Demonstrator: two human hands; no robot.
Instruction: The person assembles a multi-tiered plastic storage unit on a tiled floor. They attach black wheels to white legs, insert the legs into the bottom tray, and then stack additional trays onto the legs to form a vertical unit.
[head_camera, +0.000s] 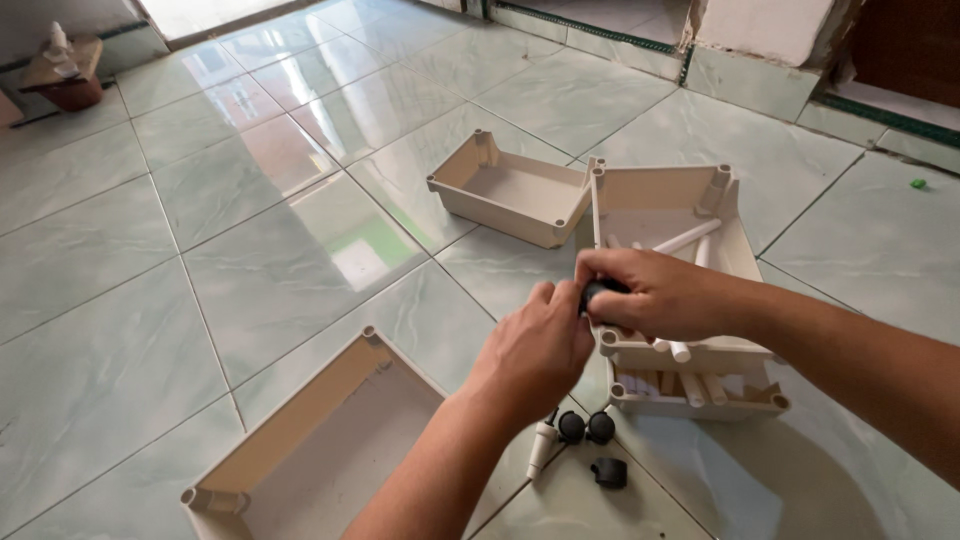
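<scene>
Head view: both hands, left hand (535, 345) and right hand (655, 293), are gripping a small black part (597, 291) over the beige box (700, 352); I'd be twisting it slowly, keeping it straight.

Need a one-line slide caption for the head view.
Both hands, left hand and right hand, grip a small black part above beige plastic boxes on a pale tiled floor.
</scene>
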